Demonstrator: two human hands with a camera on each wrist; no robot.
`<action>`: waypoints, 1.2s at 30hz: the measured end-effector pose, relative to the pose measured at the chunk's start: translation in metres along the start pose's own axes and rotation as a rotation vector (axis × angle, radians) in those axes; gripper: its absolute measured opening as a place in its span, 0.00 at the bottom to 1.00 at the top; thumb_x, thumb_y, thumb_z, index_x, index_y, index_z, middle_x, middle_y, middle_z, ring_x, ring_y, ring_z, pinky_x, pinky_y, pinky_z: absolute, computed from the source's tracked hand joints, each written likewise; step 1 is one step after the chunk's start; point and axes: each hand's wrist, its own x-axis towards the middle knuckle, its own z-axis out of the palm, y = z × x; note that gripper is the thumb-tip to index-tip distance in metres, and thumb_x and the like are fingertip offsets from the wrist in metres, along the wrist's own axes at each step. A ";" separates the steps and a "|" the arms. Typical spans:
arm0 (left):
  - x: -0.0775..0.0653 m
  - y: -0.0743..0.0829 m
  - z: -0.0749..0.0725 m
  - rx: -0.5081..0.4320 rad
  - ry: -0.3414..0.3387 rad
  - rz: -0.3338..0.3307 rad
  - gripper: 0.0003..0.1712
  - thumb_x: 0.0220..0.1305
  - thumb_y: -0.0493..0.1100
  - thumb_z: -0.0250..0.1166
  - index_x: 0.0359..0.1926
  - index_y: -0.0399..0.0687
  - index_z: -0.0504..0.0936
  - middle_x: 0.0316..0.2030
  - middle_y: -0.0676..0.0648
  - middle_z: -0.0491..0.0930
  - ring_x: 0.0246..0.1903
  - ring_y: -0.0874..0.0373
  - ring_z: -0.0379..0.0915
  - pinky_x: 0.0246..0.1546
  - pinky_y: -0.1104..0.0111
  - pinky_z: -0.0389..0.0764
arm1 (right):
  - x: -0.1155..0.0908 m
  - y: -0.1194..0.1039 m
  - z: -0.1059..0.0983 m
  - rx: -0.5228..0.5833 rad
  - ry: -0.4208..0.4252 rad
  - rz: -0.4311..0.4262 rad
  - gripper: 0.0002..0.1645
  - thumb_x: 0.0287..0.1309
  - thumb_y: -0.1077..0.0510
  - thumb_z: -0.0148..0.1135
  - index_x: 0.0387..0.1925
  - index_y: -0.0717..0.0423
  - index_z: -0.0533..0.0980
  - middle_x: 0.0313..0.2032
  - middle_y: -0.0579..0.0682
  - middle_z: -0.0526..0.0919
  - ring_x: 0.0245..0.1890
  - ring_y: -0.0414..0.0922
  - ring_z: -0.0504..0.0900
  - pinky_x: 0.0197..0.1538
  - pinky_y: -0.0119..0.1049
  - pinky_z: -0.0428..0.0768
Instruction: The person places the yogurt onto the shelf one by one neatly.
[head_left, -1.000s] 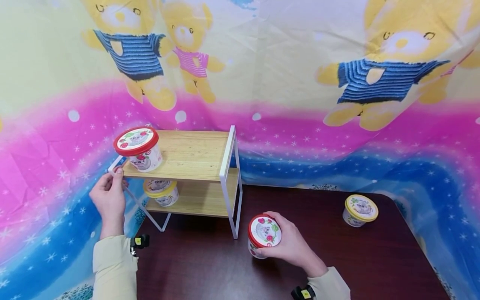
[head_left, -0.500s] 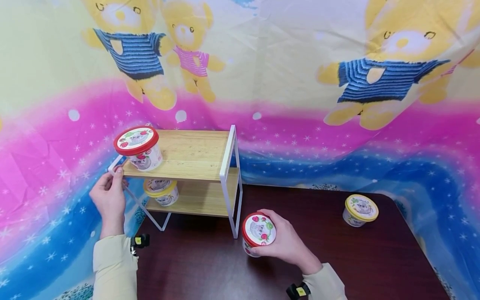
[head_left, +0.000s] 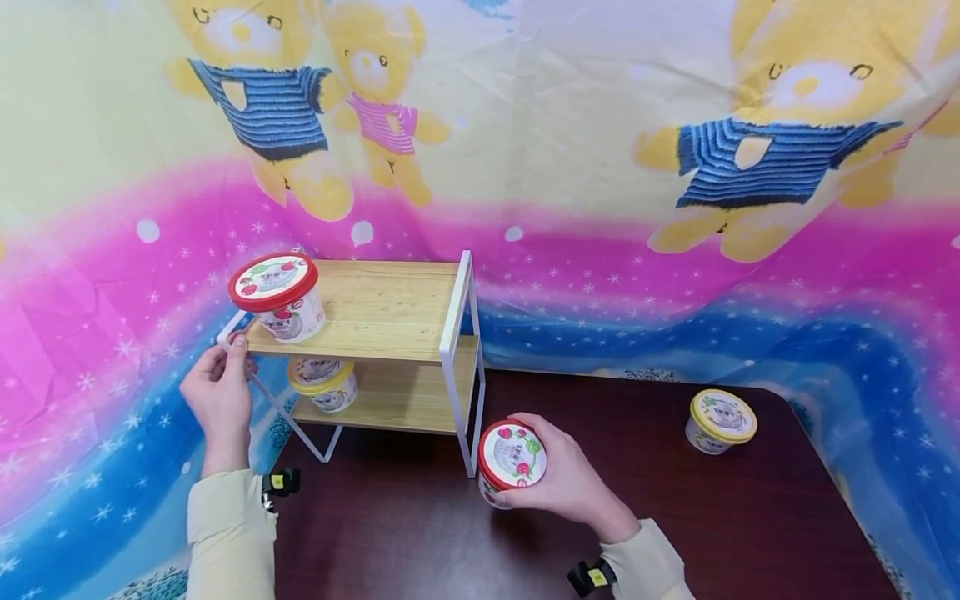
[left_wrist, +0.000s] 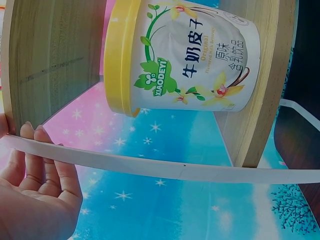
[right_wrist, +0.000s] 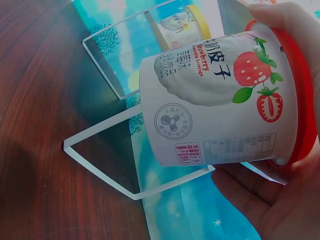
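My right hand [head_left: 558, 471] grips a red-lidded strawberry milk tub [head_left: 513, 455] by its side, lifted above the dark table in front of the rack's right end. In the right wrist view the strawberry tub [right_wrist: 225, 100] fills the middle. My left hand [head_left: 221, 387] holds the white metal frame at the left end of a two-tier wooden rack [head_left: 382, 308]; its fingers [left_wrist: 42, 170] curl round the bar in the left wrist view. Another red-lidded tub [head_left: 277, 296] stands on the top tier at the left. Below it, a yellow-lidded tub [head_left: 324, 385] sits on the lower tier.
A second yellow-lidded tub [head_left: 722, 421] stands at the back right of the dark wooden table [head_left: 637, 417]. The rack's right white frame [head_left: 457, 367] rises beside the held tub. A cloth printed with bears [head_left: 555, 167] hangs behind.
My right hand has carried the strawberry tub a little left and slightly upward, nearer the rack's right leg. The left hand stays on the frame.
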 end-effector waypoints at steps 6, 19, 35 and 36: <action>-0.001 0.001 0.000 -0.009 -0.003 0.002 0.22 0.66 0.56 0.69 0.51 0.45 0.89 0.29 0.54 0.82 0.32 0.62 0.77 0.40 0.72 0.74 | 0.002 -0.003 0.001 -0.009 -0.015 -0.001 0.59 0.27 0.35 0.88 0.65 0.39 0.70 0.49 0.31 0.79 0.47 0.37 0.78 0.49 0.39 0.81; 0.000 0.000 0.000 -0.033 -0.003 0.009 0.22 0.64 0.56 0.70 0.51 0.46 0.89 0.29 0.53 0.82 0.31 0.62 0.77 0.40 0.72 0.74 | 0.005 -0.009 0.004 -0.018 -0.041 -0.040 0.59 0.28 0.33 0.87 0.65 0.39 0.69 0.51 0.32 0.78 0.47 0.37 0.77 0.49 0.40 0.81; 0.001 -0.001 0.000 -0.028 -0.008 -0.006 0.23 0.64 0.56 0.70 0.52 0.47 0.89 0.31 0.52 0.83 0.32 0.61 0.77 0.40 0.72 0.75 | 0.011 -0.020 0.005 -0.030 -0.090 -0.023 0.59 0.28 0.32 0.87 0.64 0.34 0.67 0.51 0.30 0.77 0.49 0.35 0.77 0.49 0.38 0.82; 0.001 -0.001 0.000 -0.038 -0.007 -0.012 0.23 0.64 0.56 0.70 0.52 0.47 0.89 0.31 0.52 0.82 0.32 0.60 0.77 0.41 0.72 0.75 | 0.012 -0.020 0.005 -0.029 -0.094 -0.028 0.59 0.28 0.32 0.87 0.64 0.34 0.68 0.51 0.30 0.77 0.49 0.35 0.77 0.49 0.38 0.82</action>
